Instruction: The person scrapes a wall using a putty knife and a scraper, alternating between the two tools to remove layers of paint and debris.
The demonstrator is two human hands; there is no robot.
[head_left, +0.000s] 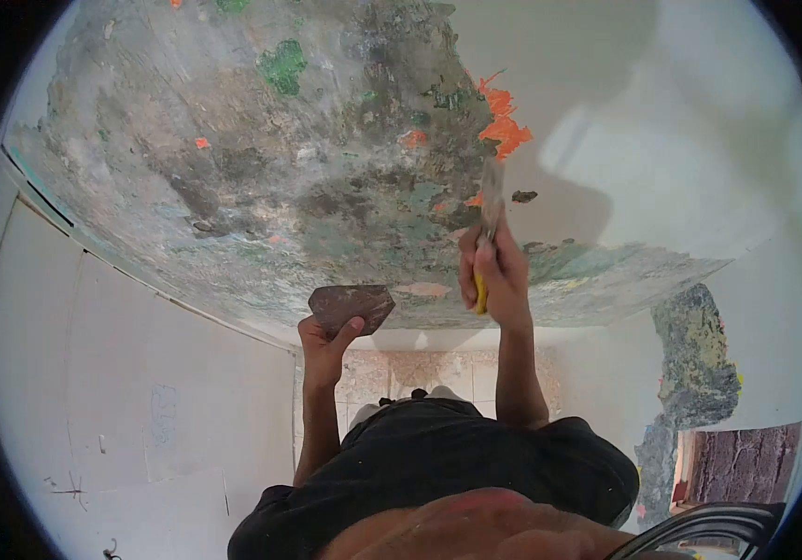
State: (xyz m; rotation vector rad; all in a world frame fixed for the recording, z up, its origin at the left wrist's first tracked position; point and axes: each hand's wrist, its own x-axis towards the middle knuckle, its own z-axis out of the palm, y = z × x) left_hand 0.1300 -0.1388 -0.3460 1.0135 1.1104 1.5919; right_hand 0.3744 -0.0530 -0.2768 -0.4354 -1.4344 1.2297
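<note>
My right hand is closed round the yellow handle of a putty knife, raised with its blade up against the wall. The blade lies at the border between white paint and bare grey plaster, just below an orange patch. Lower and to the left, my left hand grips a flat brown trowel-like plate by its near edge, thumb on top. That plate is held in front of the lower wall, its surface dusty.
A white panelled wall stands at my left. On the right, a stripped grey strip runs down to a recess with dark brickwork. Black cables hang at lower right. Below is a tiled floor.
</note>
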